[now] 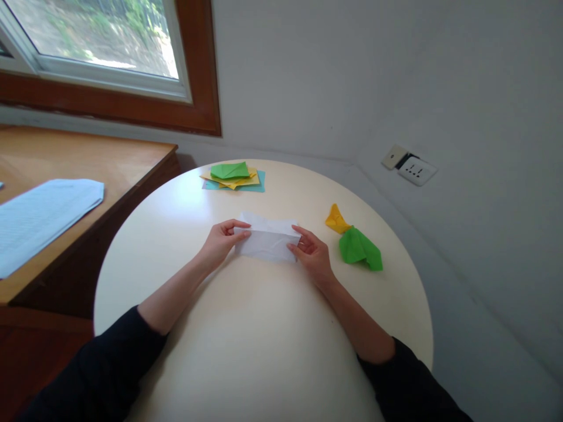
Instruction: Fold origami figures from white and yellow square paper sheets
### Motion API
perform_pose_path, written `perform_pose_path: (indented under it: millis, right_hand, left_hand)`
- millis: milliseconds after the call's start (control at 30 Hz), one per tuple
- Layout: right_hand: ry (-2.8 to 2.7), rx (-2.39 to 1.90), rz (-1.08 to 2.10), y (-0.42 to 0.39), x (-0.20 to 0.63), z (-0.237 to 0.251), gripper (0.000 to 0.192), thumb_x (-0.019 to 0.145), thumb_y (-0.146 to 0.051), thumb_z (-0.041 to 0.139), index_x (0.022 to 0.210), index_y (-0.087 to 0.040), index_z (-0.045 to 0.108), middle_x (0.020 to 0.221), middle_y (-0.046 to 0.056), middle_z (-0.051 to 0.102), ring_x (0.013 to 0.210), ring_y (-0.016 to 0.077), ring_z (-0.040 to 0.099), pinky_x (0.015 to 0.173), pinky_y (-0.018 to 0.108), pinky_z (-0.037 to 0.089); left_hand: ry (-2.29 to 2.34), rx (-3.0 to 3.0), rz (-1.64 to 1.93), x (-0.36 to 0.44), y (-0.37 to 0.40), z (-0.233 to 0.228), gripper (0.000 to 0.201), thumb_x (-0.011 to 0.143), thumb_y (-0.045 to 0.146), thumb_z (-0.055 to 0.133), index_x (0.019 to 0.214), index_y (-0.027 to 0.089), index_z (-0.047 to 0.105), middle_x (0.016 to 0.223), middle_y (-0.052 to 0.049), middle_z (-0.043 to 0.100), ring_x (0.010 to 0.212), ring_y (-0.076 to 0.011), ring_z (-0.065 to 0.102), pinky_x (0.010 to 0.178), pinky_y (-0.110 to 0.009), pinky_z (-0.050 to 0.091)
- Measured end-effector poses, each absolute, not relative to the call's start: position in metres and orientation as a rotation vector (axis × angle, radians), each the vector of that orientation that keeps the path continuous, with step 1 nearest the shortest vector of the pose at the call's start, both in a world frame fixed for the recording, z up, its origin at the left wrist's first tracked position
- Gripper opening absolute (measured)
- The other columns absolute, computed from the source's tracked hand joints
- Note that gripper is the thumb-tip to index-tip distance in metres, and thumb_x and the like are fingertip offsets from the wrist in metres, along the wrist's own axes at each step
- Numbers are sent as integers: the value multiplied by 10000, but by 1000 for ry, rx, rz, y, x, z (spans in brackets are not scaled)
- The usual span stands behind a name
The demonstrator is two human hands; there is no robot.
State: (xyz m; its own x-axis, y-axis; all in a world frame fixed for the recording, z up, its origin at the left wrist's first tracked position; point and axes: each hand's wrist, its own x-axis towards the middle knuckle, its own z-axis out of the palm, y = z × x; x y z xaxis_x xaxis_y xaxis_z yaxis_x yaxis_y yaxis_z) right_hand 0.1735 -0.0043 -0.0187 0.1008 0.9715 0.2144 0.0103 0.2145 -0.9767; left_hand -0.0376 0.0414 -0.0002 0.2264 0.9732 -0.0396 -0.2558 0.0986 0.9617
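A sheet of white paper (pixel 268 243) with a crease running across it is held over the middle of the round table. My left hand (pixel 223 241) pinches its left end between thumb and fingers. At the right end, my right hand (pixel 313 253) grips the sheet the same way, thumb nearer me and fingertips on the far side. To the right of that hand lie a folded green paper piece (pixel 358 249) and a smaller folded yellow paper piece (pixel 336 219), their ends touching or overlapping.
The round cream table (pixel 264 340) stands against the wall. Near its far edge is a stack of coloured paper (pixel 233 176), green on top. On the left, a wooden desk (pixel 127 155) bears printed sheets (pixel 53 220). A wall socket (pixel 417 170) sits at the right, a window (pixel 109 35) at upper left.
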Motion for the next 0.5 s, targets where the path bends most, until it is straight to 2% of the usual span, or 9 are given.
perform_pose_path:
  millis: [167,333,500]
  right_hand:
    - [-1154,-1033,1049,-5,171,-17,545,586,-325,747,1095,-215,586,895,22,687,775,143,659,719,271,550]
    - [-1106,-973,1113,-10,165,-15,565,583,-270,755,1115,-249,567,894,7,695,762,149,667,681,271,560]
    - [-1110,-972,1116,-14,157,-14,644,585,-260,755,1181,-264,511,941,14,692,794,162,664,707,298,562]
  left_hand:
    - [856,984,1106,-36,38,4,359,484,270,800,771,129,638,613,6,653,553,-92,575,557,-208,444]
    - [838,1004,1126,-35,37,2,357,508,244,793,814,133,647,614,18,643,552,-73,556,559,-188,433]
    - [846,1038,1168,-32,35,0,427,521,232,789,908,133,640,756,-9,659,665,-98,584,637,-210,457]
